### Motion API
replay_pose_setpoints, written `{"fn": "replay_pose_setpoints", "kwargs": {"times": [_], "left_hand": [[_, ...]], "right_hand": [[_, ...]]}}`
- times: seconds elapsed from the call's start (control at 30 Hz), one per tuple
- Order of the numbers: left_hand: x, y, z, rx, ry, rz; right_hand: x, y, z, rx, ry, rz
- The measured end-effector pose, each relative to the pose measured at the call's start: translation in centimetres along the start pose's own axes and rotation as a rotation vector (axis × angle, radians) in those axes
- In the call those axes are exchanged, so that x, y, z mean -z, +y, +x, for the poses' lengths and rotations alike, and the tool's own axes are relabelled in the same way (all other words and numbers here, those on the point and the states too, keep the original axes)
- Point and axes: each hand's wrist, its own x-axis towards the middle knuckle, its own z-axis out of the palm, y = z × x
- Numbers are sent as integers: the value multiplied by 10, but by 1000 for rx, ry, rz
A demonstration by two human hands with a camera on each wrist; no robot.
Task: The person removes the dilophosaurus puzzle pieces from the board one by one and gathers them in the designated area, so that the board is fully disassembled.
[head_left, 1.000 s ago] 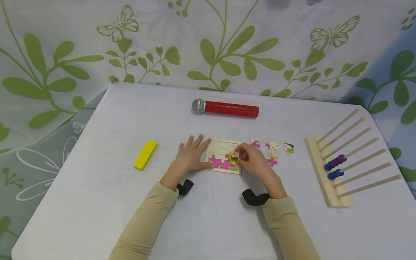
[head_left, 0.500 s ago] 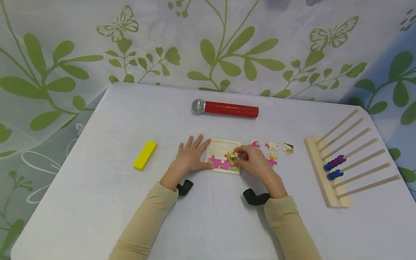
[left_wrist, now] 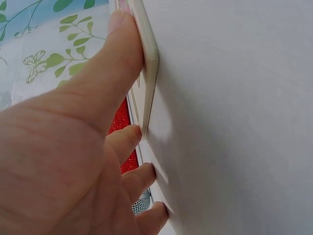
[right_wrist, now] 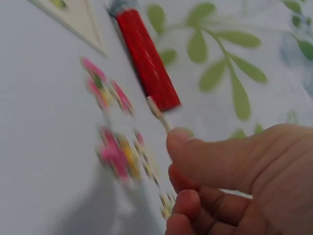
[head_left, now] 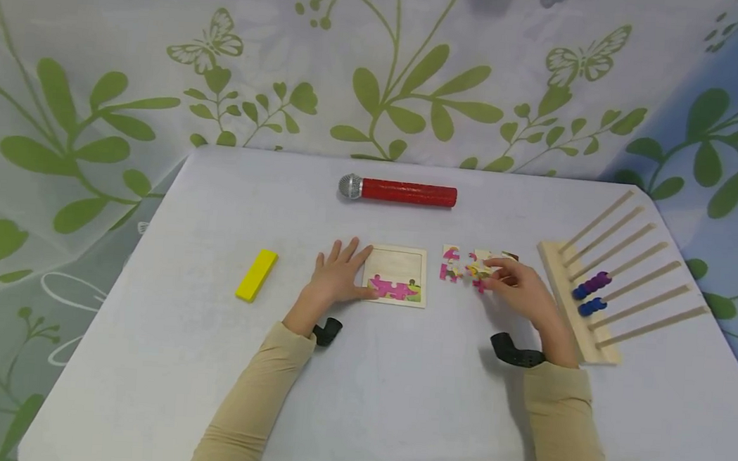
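The bench (head_left: 365,399) is covered in white and backed by a pale hanging (head_left: 343,81) printed with green leaves and butterflies. A square, shallow, pale wooden puzzle tray (head_left: 399,259) is placed mid-bench; its left side is touched by the thumb and index finger of the spread left hand (head_left: 336,276), by which nothing is held. One thin, pale-edged jigsaw piece (right_wrist: 154,106) is pinched in the narrowed grip of the right hand (head_left: 522,291), over loose pink, yellow and green jigsaw pieces (head_left: 450,272) right of the tray. The pinched piece is seen edge-on, blurred. Interlocked pink and green pieces (head_left: 393,289) are seated along the tray's near edge.
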Motion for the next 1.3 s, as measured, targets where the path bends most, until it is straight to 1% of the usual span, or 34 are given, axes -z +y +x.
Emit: {"fn": "replay_pose_setpoints", "kwargs": {"times": [0.1,0.2,0.3,0.4,0.5,0.57,0.63,0.7,0.8,0.93,1.0,1.07,1.13,1.2,1.3], "left_hand": [[1,-2,-1,9,0,-3],[2,-4,-1,19,0,-8],[2,-5,-2,21,2,-4],[2,-6,-2,18,2,-4],[2,-6,-3,17,1,-7],[2,-6,-3,19,0,-2],[2,-6,-3,19,0,-1],[3,-5,-3,16,-2,-2],[5,-3,-2,11,-10,-8],[7,-1,-2,6,-26,0],[7,-2,-2,-1,-28,6],[7,-3,-2,-7,-32,10],[7,-4,-3,-16,-35,9],[7,-4,-3,-22,-37,6],[7,-3,-3,-24,-41,1]], "right_hand": [[19,15,-11,-35,0,-11],[26,22,-16,-54,-6,-26],[26,26,-15,-66,-18,-57],[23,27,-13,-106,-17,-101],[20,21,-11,-124,5,-119],[15,13,-8,-101,20,-104],[6,2,-4,-67,15,-74],[-7,-12,1,-30,-16,-57],[-33,-36,8,29,-89,-43],[-70,-65,17,162,-202,-39],[-86,-77,21,233,-240,-63],[-99,-86,26,283,-253,-117],[-109,-93,30,300,-252,-189],[-115,-98,33,294,-245,-243],[-117,-102,33,271,-241,-258]]}}
